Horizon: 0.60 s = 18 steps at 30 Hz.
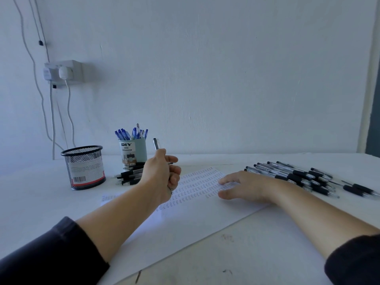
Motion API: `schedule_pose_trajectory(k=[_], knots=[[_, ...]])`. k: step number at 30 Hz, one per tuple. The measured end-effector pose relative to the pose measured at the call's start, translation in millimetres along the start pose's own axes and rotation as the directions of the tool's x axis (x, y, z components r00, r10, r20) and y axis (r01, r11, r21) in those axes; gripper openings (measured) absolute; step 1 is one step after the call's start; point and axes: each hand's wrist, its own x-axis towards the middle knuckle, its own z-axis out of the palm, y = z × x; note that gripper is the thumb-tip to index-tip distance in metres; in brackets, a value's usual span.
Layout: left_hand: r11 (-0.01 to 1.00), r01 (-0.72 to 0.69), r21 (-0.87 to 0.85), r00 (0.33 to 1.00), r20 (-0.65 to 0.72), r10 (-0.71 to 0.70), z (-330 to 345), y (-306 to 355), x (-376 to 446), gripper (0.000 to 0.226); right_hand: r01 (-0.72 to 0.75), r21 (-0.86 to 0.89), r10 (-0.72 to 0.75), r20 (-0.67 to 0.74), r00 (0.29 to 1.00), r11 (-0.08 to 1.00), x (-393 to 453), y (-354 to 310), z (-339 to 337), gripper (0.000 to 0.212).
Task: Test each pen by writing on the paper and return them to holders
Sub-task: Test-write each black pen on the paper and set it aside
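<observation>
The left hand [162,177] clamps a black pen [156,144] upright over the paper [185,219], apparently mid-test. The right hand [244,187] lies flat, fingers relaxed. Next: drop it into the mesh holder [84,167].

Left hand [162,175] is up off the bench, fingers curled tight in a writing grip, thumb on top, wrist cocked, possibly with the heel of the hand touching down. Right hand [242,187] lies flat, palm down, fingers spread and relaxed. Both forearms bare, dark sleeves pushed back.
</observation>
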Motion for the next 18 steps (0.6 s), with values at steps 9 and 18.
schedule_pose_trajectory(k=[9,18], knots=[[0.999,0.024,0.039,0.996,0.087,-0.027,0.4,-0.3,-2.6,0.04,0.006,-0.006,-0.006,0.001,1.0,1.0,-0.3,0.2,0.2,0.054],[0.998,0.054,0.044,0.989,0.136,-0.06,-0.6,0.6,-3.0,0.05,0.015,-0.003,-0.015,0.013,1.0,1.0,0.6,0.5,0.5,0.055]])
